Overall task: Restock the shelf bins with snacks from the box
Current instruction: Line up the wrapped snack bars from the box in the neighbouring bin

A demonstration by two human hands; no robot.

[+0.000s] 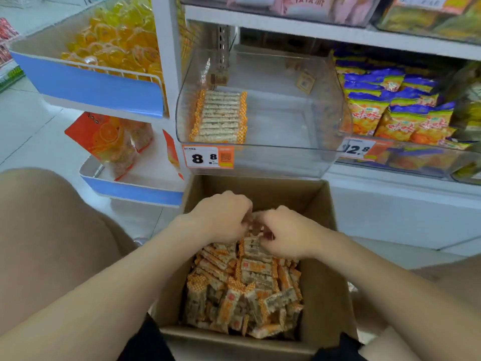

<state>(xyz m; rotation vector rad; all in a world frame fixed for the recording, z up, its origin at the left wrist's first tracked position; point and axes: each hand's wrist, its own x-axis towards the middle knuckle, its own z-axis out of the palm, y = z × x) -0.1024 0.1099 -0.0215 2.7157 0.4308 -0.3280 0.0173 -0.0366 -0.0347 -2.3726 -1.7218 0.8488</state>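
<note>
Both grips down in the cardboard box (325,295): left hand (221,217) and right hand (286,234) close together, fingers curled in and pinching a small bunch of snack packets (244,290) between them. Fingertips blurred; exact hold on each packet not clear.

Packets: clear wrap, orange checked ends, pale grainy bar inside. Red-orange print on the faces, too small to read. They lie loose and jumbled, filling the lower part of the box.

Clear bin (281,162) on the shelf just above and behind the box. One neat row of bars (220,117), same kind, stacked against its left wall; rest of the bin floor bare. Orange price tag (208,157) on its front left corner reads "8 8", with a QR code.

Neighbouring bin to the right: blue-and-orange bags (390,113) marked "咪咪". Its tag (358,149) reads "2.8", leading digit warped by the curved plastic.

Left rack: wire basket of yellow jelly cups (114,40), blue front panel; below it, orange pouches (109,139) with an orange-slice picture.

White metal shelf (312,29). Pale tiled floor (31,121). Box stands between the person's knees.
</note>
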